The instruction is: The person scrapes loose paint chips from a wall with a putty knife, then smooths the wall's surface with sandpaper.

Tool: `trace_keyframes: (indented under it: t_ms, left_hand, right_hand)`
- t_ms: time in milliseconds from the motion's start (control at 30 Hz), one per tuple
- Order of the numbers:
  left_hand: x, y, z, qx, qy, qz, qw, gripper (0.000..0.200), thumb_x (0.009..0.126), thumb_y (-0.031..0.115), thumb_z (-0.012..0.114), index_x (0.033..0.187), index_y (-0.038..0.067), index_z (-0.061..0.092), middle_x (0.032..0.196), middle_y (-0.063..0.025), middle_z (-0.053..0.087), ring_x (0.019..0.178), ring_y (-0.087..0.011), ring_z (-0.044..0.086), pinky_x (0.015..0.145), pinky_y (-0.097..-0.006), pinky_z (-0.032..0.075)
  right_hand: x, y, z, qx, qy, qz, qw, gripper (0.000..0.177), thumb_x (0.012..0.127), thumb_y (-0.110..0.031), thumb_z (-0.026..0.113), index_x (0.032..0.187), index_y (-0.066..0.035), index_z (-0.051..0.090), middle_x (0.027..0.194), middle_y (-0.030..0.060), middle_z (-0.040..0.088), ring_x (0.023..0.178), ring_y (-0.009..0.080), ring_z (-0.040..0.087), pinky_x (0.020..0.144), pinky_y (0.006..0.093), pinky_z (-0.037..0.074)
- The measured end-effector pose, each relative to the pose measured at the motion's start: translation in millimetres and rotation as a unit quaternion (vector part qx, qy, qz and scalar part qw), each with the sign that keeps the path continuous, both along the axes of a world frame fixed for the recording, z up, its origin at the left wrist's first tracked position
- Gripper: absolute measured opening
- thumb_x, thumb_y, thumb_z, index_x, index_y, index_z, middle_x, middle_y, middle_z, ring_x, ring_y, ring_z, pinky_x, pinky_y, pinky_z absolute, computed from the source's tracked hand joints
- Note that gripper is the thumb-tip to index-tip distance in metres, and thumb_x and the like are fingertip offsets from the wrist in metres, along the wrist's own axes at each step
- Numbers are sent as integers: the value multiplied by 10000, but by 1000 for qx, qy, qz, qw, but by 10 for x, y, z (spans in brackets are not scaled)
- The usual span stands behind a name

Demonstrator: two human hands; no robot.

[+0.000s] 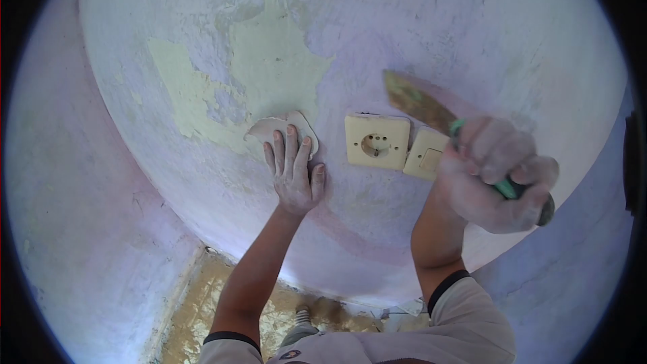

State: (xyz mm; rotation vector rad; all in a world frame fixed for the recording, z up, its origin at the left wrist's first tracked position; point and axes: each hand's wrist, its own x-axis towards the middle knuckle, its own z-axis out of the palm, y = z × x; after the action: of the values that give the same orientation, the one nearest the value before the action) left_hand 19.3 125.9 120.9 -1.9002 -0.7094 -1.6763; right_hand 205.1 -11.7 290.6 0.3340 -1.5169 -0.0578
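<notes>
My left hand [294, 174], dusty with white powder, lies flat against the wall with its fingers stretched out. Its fingertips rest on a loose, pale paint flake [271, 125] that curls away at its left edge. In my right hand [499, 172] is a putty knife [419, 102], gripped in a fist around its green and black handle. Its worn, brownish blade points up and left, off to the upper right of the socket and slightly blurred. Pale green-grey bare patches [273, 61] show where the lilac paint is gone, above my left hand.
A cream wall socket [377, 141] sits between my hands. Beside it, a light switch [426, 154] is partly covered by my right wrist. Another wall [87, 195] meets this one at the left. The floor [269, 313] below is brown and spotted with pale debris.
</notes>
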Motion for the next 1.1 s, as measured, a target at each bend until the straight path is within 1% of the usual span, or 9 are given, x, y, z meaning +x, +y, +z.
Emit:
trace_keyframes:
  t_ms: [400, 567, 633, 733, 800, 900, 933, 1000, 1100]
  left_hand:
    - [-1, 19, -8, 10, 1, 6, 1000, 502, 981, 273, 379, 1355, -61, 377, 1455, -318, 313, 1397, -475, 200, 1128, -575, 86]
    - [23, 10, 24, 25, 0, -8, 1000, 472, 971, 228, 396, 1341, -64, 389, 1442, -331, 321, 1389, -472, 227, 1127, -566, 96]
    - [43, 31, 19, 41, -11, -25, 999, 490, 988, 293, 399, 1345, -42, 408, 1440, -301, 352, 1388, -455, 245, 1131, -561, 100]
    - [66, -22, 51, 57, -6, -21, 998, 482, 987, 259, 412, 1356, -51, 386, 1426, -307, 364, 1373, -455, 274, 1129, -548, 133]
    - [56, -75, 90, 78, 2, -10, 997, 473, 985, 221, 424, 1357, -66, 372, 1405, -305, 389, 1356, -455, 303, 1123, -534, 183]
    - [126, -58, 75, 17, -115, -87, 989, 470, 984, 195, 441, 1366, -68, 369, 1408, -272, 392, 1335, -396, 358, 1068, -470, 332]
    - [133, -120, 140, 17, -126, -68, 990, 439, 985, 144, 431, 1358, -82, 381, 1378, -256, 428, 1309, -356, 405, 1029, -404, 400]
    - [140, -220, 259, -32, -177, -109, 978, 400, 988, 116, 404, 1337, -80, 411, 1376, -252, 430, 1292, -353, 421, 1045, -406, 395]
    - [316, -479, 555, -69, -298, -184, 934, 382, 989, 104, 396, 1326, -71, 436, 1370, -230, 447, 1272, -330, 448, 1064, -398, 392]
  right_hand:
    - [-186, 99, 72, -28, -61, 50, 996, 293, 991, -370, 417, 926, -90, 476, 654, 51, 467, 538, 145, 383, 528, 329, 338]
    - [-88, -421, -414, -147, 27, 65, 987, 389, 920, -438, 590, 1037, -105, 426, 677, 54, 481, 554, 169, 432, 520, 333, 360]
    - [39, -613, -725, -159, -47, 74, 983, 465, 875, -429, 662, 1064, -100, 393, 718, 60, 493, 563, 169, 442, 526, 332, 365]
    - [-38, -881, -1198, -244, -48, 108, 963, 410, 854, -247, 720, 981, -63, 376, 686, 43, 452, 549, 129, 407, 541, 294, 371]
    - [-70, -1118, -1555, -401, -81, 64, 910, 366, 878, -237, 681, 992, -73, 374, 715, 21, 428, 640, 108, 427, 582, 271, 368]
    - [127, -1484, -2289, -667, -171, -54, 723, 338, 889, -265, 660, 998, -94, 389, 771, 16, 428, 727, 104, 436, 623, 271, 375]
    - [178, -1659, -2496, -732, -193, -87, 648, 337, 894, -275, 653, 999, -95, 389, 785, 18, 436, 728, 107, 437, 627, 276, 379]
    - [269, -2005, -3022, -753, -90, -104, 643, 325, 871, -262, 676, 1002, -70, 449, 778, 27, 484, 712, 129, 469, 634, 294, 408]
    - [378, -2454, -3340, -695, -33, -279, 661, 266, 843, -174, 704, 1009, -51, 537, 839, 42, 560, 711, 110, 512, 620, 265, 414]
